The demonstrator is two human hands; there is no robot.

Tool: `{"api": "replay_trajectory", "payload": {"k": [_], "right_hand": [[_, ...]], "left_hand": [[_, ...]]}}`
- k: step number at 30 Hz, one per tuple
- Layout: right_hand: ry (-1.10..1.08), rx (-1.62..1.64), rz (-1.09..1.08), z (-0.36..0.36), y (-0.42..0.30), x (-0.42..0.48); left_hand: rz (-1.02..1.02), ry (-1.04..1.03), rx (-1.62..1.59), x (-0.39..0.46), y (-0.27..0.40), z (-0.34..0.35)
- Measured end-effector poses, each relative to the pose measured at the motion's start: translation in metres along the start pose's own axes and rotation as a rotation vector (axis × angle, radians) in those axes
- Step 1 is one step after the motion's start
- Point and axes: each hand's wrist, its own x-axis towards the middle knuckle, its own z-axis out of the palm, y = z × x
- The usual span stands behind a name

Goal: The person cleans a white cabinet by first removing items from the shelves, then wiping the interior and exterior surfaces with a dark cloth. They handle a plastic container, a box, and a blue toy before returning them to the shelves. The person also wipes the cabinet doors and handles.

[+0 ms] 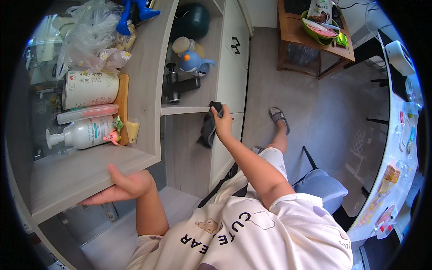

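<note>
My left hand (133, 185) grips the front edge of a grey wood-grain shelf board (91, 165), thumb on the upper side and fingers underneath. In my right hand (222, 123) is a dark grey cloth (208, 130), bunched at the top and hanging down. That hand is at the front end of a lower shelf board (185, 110), where the cloth touches or nearly touches the edge. Behind it on this shelf stand a black massage gun (179, 84), a blue cartoon-shaped bottle (191, 62) and a lidded jar (182, 45).
The upper shelf holds a pump bottle (89, 133), a large white canister (91, 89), a clear plastic bag (91, 30) and a blue toy figure (135, 15). White cabinet doors (233, 81) lie below. A blue-grey chair (319, 190) and a wooden side table (314, 50) stand to the right.
</note>
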Motion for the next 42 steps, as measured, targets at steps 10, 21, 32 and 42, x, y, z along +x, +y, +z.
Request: {"api": "replay_trajectory", "payload": {"k": [10,21,32,42], "right_hand": [[-0.016,0.071,0.103,-0.007,-0.024,-0.011],[0.061,0.09,0.107,0.005,-0.001,-0.01],[-0.059,0.216,0.124,0.0,-0.023,-0.026],[-0.136,0.293,0.117,0.0,-0.061,-0.04]], "left_hand": [[0.022,-0.02,-0.022,-0.001,-0.002,-0.004],[0.097,-0.045,0.052,0.003,-0.007,-0.005],[0.049,-0.044,-0.039,-0.001,-0.003,-0.002],[0.073,-0.029,0.015,0.001,-0.004,-0.001]]}}
